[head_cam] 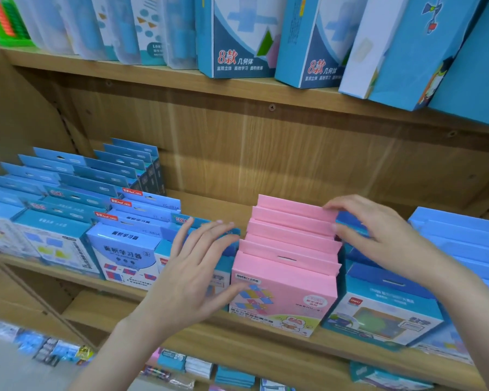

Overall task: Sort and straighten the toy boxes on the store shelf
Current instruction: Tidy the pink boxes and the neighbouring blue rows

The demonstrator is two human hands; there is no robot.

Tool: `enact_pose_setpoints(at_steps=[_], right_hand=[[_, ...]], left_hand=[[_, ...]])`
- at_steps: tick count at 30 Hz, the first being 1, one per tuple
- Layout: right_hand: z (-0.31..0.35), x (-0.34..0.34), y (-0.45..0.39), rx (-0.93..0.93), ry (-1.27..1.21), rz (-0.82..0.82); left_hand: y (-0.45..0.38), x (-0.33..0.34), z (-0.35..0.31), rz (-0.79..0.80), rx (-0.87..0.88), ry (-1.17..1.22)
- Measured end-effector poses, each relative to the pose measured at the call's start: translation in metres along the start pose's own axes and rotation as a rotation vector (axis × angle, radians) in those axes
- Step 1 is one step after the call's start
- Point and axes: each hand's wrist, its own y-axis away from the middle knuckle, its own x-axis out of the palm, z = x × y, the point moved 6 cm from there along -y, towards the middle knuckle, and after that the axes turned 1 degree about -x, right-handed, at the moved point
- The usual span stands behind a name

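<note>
In the head view, a wooden shelf (254, 338) is holding rows of upright toy boxes filed front to back. The pink boxes (290, 266) are standing in one row at the middle; about six pink tops are showing, stepped one behind another. The left hand (194, 273) is lying flat with fingers spread and released, its thumb touching the front pink box's left edge and its fingers resting over the blue boxes (124, 249) just beside. The right hand (378, 235) is pinching the right edge of the rear pink boxes between thumb and fingers. Two tall blue boxes (237, 38) marked "8" are leaning on the shelf above.
</note>
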Motion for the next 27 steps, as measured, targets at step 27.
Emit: enact_pose_setpoints(at_steps=[27], right_hand=[[-0.032,0.010,0.102,0.336,0.054,0.120]], left_hand=[[-0.008,0.013,-0.075,-0.010,0.138,0.063]])
